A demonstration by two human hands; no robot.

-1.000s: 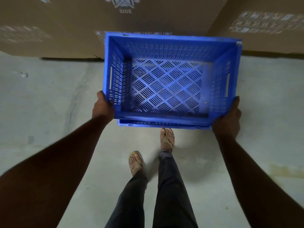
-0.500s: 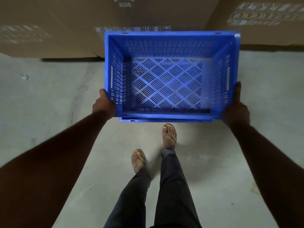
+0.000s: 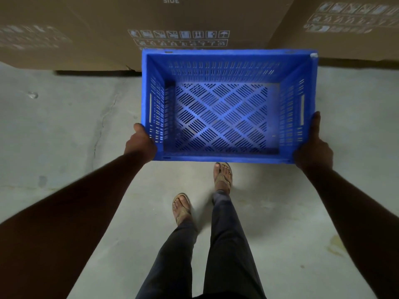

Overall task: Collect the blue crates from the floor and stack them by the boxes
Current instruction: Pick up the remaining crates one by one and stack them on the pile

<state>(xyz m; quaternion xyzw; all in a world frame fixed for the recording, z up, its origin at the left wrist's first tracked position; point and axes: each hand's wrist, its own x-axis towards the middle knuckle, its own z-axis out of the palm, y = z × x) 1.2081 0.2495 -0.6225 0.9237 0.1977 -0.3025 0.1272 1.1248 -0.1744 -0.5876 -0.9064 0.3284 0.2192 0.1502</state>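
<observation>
An empty blue crate (image 3: 228,157) with slotted walls and a lattice bottom fills the middle of the head view, its far rim close to the cardboard boxes (image 3: 194,20). My left hand (image 3: 140,144) grips its near left corner. My right hand (image 3: 313,147) grips its near right corner, thumb up along the side wall. Whether another crate lies under it is hidden.
Tall brown cardboard boxes line the far side, a second one at the right (image 3: 349,26). The grey concrete floor (image 3: 64,130) has a crack at the left. My sandalled feet (image 3: 222,175) stand just behind the crate.
The crate has come down and squared up over the blue edge that showed beneath its near rim. My right thumb has moved up along the side wall.
</observation>
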